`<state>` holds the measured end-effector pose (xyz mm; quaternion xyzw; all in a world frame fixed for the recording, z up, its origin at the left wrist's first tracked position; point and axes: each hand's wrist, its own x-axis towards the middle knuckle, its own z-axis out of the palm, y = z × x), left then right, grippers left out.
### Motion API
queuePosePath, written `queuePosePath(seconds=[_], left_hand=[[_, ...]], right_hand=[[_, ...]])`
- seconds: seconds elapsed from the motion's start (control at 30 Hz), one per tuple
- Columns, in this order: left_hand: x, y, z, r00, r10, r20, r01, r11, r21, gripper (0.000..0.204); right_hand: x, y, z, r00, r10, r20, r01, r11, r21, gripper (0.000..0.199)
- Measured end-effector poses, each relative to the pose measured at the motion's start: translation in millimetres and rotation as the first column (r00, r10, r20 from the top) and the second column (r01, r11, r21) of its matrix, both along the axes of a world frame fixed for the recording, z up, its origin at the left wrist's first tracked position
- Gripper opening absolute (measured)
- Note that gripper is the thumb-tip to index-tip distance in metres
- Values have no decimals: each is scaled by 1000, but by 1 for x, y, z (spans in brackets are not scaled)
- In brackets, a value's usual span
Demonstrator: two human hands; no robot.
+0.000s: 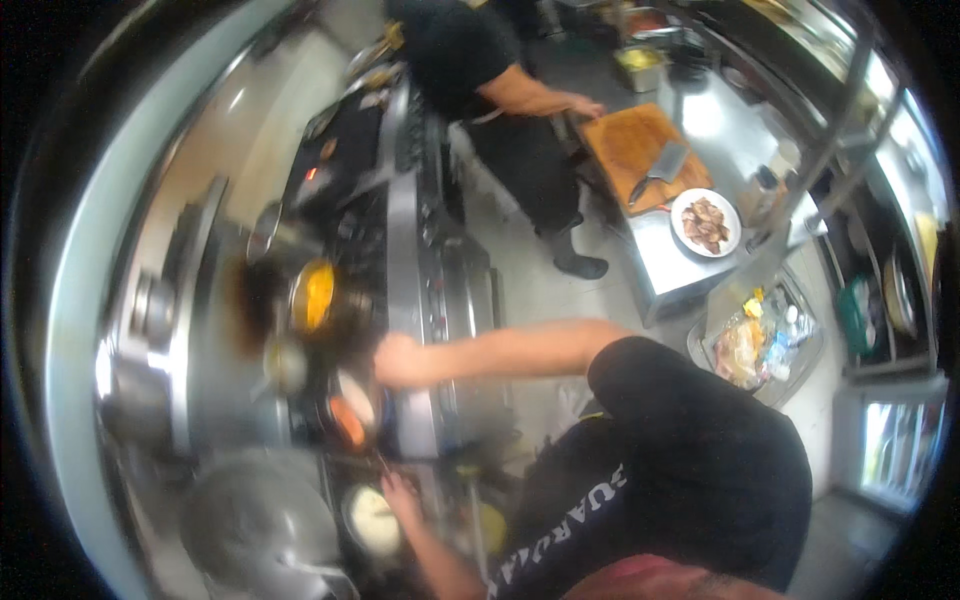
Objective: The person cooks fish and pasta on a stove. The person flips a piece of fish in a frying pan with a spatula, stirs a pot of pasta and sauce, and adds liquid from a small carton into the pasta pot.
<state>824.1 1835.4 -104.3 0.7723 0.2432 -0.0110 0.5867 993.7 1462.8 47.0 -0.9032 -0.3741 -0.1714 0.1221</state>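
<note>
At the stove, my right hand point(398, 361) is closed in a fist just above a pan point(351, 408) with pale and orange food in it. Blur hides whatever that fist may grip. Lower down, my left hand point(402, 498) is curled beside a round pot of creamy white food point(374, 521). A thin, blurred, handle-like shape shows near its fingers, too unclear to name. Farther along the burners is a pan of bright orange-yellow food point(316, 295). A small round pale vessel point(285, 364) lies between the two pans.
A large grey metal wok-like pan point(255, 515) takes up the lower left. Across the aisle, a steel table holds a wooden board point(625, 150), a cleaver point(660, 172) and a plate of meat pieces point(706, 224). A co-worker point(500, 110) stands there. A bin point(765, 335) holds waste.
</note>
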Motion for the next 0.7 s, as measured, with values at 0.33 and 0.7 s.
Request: queuePosePath(seconds=[0.33, 0.7], left_hand=[[5, 22, 18, 998, 5, -55, 5, 981, 192, 40], [7, 72, 14, 998, -29, -52, 41, 965, 258, 46]], right_hand=[[23, 43, 84, 995, -38, -92, -11, 874, -486, 21], [39, 99, 79, 999, -54, 3, 48, 856, -514, 20]])
